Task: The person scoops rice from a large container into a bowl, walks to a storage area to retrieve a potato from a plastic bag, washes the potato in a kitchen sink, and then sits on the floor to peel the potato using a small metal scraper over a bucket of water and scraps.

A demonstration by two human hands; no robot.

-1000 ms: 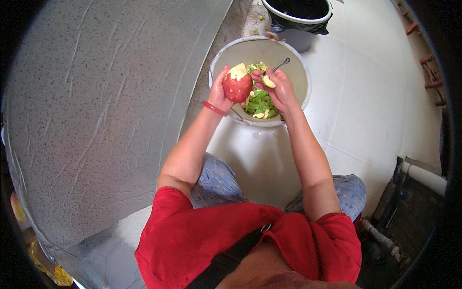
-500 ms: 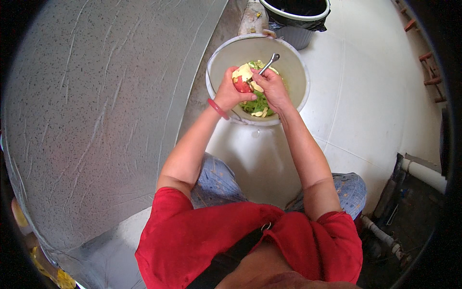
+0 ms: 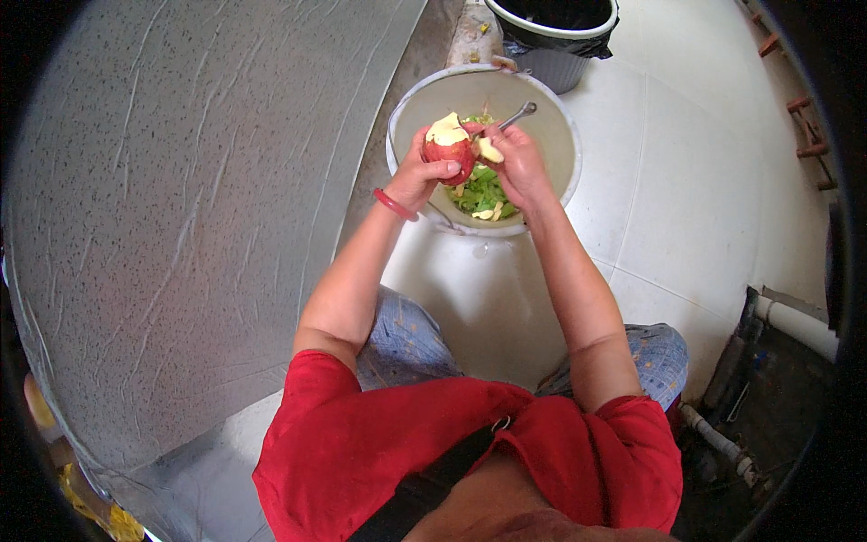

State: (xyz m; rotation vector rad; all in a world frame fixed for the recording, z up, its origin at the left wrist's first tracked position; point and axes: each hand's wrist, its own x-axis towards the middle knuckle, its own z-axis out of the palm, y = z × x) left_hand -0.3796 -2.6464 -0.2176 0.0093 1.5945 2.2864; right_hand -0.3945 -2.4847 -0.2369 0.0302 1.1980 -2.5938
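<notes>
Rounded red-skinned produce piece [image 3: 452, 161], pale-yellow flesh bared on top: above round grey-beige bucket [image 3: 553, 122], gripped in left hand [image 3: 417, 173], thumb across near side. Right hand [image 3: 521, 164], just beside: fingers closed round slim silver-metal handled tool [image 3: 521, 113].

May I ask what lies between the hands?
In the head view, partly peeled red produce in the left hand and a pale piece at the right hand.

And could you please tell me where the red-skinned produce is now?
In the head view, the red-skinned produce is in the left hand, over the bucket, just left of the right hand.
</notes>
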